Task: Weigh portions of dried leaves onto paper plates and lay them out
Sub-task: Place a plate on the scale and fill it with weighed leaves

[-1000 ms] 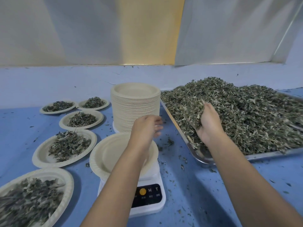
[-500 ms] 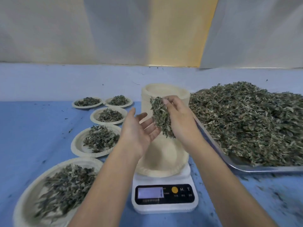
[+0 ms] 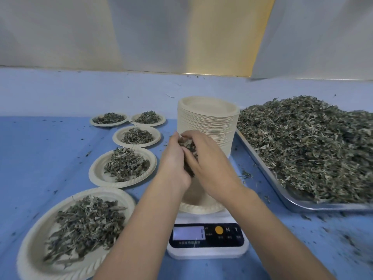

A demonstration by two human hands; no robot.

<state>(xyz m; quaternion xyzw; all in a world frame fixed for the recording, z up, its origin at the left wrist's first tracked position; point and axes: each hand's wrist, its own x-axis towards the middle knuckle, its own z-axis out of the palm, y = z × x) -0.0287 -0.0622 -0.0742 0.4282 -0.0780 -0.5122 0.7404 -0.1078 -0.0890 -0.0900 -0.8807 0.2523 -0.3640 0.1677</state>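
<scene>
Head view: left hand (image 3: pixel 174 165) and right hand (image 3: pixel 211 165) have joined, cupping dried leaves (image 3: pixel 188 146) over the weighing plate (image 3: pixel 201 208); release likely next.

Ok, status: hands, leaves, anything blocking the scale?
Left hand and right hand cupped round a handful of leaves, over the plate on the scale. Plate mostly hidden by hands. Nothing blocking; plate stack close behind.

Left of the scale (image 3: pixel 207 247) I see a row of filled plates (image 3: pixel 94 174); behind it the stack (image 3: pixel 207 126); right, the tray (image 3: pixel 262 164). Farther left, open table (image 3: pixel 40 158).
</scene>
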